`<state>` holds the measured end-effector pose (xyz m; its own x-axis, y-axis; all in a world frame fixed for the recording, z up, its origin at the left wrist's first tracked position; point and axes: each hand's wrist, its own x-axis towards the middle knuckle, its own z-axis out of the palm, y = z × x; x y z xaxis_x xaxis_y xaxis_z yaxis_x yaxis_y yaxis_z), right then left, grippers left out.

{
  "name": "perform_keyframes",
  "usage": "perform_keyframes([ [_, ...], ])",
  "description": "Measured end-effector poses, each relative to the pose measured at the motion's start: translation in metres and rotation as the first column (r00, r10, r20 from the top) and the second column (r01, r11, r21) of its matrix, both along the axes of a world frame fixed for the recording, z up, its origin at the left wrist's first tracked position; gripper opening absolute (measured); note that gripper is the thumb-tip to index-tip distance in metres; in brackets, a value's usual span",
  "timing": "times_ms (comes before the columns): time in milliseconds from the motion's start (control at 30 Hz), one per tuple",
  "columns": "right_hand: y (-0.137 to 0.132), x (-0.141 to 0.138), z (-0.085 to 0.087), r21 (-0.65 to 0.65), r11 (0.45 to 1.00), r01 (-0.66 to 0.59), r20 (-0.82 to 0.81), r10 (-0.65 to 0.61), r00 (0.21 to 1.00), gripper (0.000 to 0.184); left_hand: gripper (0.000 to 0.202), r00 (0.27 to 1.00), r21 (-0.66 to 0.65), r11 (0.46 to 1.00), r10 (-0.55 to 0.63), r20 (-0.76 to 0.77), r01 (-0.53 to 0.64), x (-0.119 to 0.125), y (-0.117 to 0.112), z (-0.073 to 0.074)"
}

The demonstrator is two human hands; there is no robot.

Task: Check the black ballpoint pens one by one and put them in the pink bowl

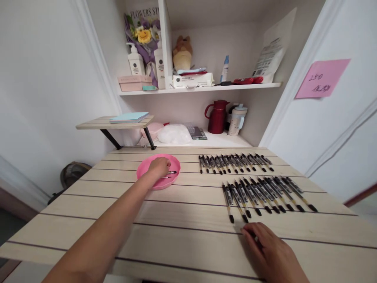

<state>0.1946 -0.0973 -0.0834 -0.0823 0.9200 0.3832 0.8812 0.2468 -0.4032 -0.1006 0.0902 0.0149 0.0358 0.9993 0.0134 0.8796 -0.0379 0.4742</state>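
My left hand (158, 166) reaches into a pink bowl (147, 162) on the wooden table and its fingers are closed around a pen (171, 172) lying in the bowl. My right hand (266, 245) rests near the table's front edge, fingers curled over a black pen (246, 230) whose tip pokes out from under them. Just beyond the right hand lies a near row of black pens (265, 194), side by side. A far row of black pens (235, 162) lies further back.
A small raised shelf (113, 124) with a blue notebook stands at the table's back left. Behind the table are a red jug (217, 116), a cup, a white bag and a wall shelf with bottles and boxes. A pink note (322, 78) hangs on the right.
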Motion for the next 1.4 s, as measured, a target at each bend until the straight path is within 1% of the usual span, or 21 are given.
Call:
perform_keyframes([
  [67,0.001,0.000,-0.001,-0.007,1.000,-0.016,0.011,0.016,1.000,0.020,0.008,0.995,-0.039,0.999,0.002,-0.104,-0.006,-0.012,0.004,-0.007],
  [167,0.001,0.000,0.000,-0.023,1.000,-0.017,-0.012,0.017,1.000,0.020,0.027,0.981,-0.043,0.999,-0.008,-0.192,0.000,-0.017,0.005,-0.011],
  [233,-0.001,0.000,0.002,-0.045,0.999,-0.003,-0.065,0.000,0.998,0.021,0.028,0.978,-0.010,1.000,-0.011,-0.209,0.009,-0.014,0.003,-0.005],
  [300,-0.001,-0.001,0.005,-0.069,0.998,0.005,-0.144,-0.015,0.990,0.022,0.022,0.978,0.050,0.999,-0.008,-0.210,0.019,-0.007,-0.003,0.007],
  [400,0.006,-0.009,0.016,-0.112,0.994,0.004,-0.333,-0.041,0.942,0.023,0.022,0.991,0.138,0.988,-0.058,-0.121,0.075,0.018,-0.026,0.023],
  [433,0.010,-0.014,0.021,-0.134,0.991,-0.006,-0.423,-0.052,0.905,0.024,0.023,0.987,0.131,0.982,-0.149,0.066,0.139,0.031,-0.037,0.024],
  [467,0.015,-0.020,0.027,-0.160,0.987,-0.025,-0.522,-0.063,0.850,0.026,0.023,0.926,0.071,0.972,-0.233,0.297,0.222,0.046,-0.050,0.023],
  [500,0.021,-0.027,0.032,-0.189,0.980,-0.054,-0.623,-0.077,0.778,0.030,0.023,0.827,-0.027,0.954,-0.245,0.505,0.299,0.061,-0.064,0.019],
  [533,0.028,-0.034,0.037,-0.214,0.973,-0.089,-0.715,-0.094,0.693,0.035,0.021,0.724,-0.112,0.921,-0.213,0.656,0.373,0.076,-0.078,0.012],
  [567,0.034,-0.040,0.041,-0.225,0.967,-0.120,-0.782,-0.106,0.614,0.039,0.019,0.632,-0.175,0.880,-0.166,0.757,0.441,0.090,-0.091,0.005],
  [600,0.040,-0.046,0.044,-0.226,0.965,-0.137,-0.823,-0.114,0.557,0.040,0.018,0.557,-0.213,0.847,-0.114,0.822,0.488,0.103,-0.102,-0.004],
  [633,0.045,-0.051,0.047,-0.212,0.968,-0.131,-0.841,-0.113,0.530,0.038,0.019,0.504,-0.239,0.823,-0.066,0.861,0.516,0.113,-0.111,-0.012],
  [700,0.055,-0.057,0.051,-0.160,0.985,-0.065,-0.828,-0.099,0.551,0.037,0.020,0.417,-0.244,0.824,0.010,0.909,0.511,0.124,-0.122,-0.025],
  [800,0.065,-0.058,0.060,-0.066,0.997,0.036,-0.752,-0.074,0.655,0.039,0.020,0.274,-0.204,0.824,0.061,0.960,0.528,0.124,-0.122,-0.030],
  [867,0.072,-0.059,0.067,-0.036,0.999,0.024,-0.719,-0.042,0.694,0.038,0.021,0.181,-0.155,0.812,0.062,0.982,0.563,0.119,-0.117,-0.027],
  [967,0.082,-0.065,0.076,-0.036,0.998,-0.053,-0.743,0.009,0.669,0.037,0.023,0.092,-0.112,0.818,0.072,0.993,0.564,0.111,-0.111,-0.022],
  [1033,0.089,-0.070,0.078,-0.063,0.991,-0.116,-0.798,0.020,0.603,0.036,0.023,0.072,-0.123,0.829,0.100,0.992,0.546,0.107,-0.109,-0.021],
  [1100,0.095,-0.074,0.076,-0.098,0.977,-0.189,-0.854,0.015,0.520,0.035,0.023,0.077,-0.157,0.827,0.138,0.988,0.539,0.104,-0.108,-0.021],
  [1167,0.099,-0.074,0.071,-0.104,0.966,-0.236,-0.887,0.017,0.461,0.034,0.025,0.092,-0.190,0.817,0.168,0.982,0.544,0.102,-0.108,-0.023],
  [1233,0.102,-0.072,0.066,-0.081,0.967,-0.241,-0.898,0.034,0.439,0.034,0.026,0.109,-0.213,0.810,0.183,0.977,0.546,0.101,-0.108,-0.025],
  [1400,0.103,-0.064,0.061,-0.056,0.957,-0.286,-0.892,0.081,0.445,0.033,0.025,0.158,-0.247,0.824,0.193,0.968,0.510,0.102,-0.106,-0.029],
])
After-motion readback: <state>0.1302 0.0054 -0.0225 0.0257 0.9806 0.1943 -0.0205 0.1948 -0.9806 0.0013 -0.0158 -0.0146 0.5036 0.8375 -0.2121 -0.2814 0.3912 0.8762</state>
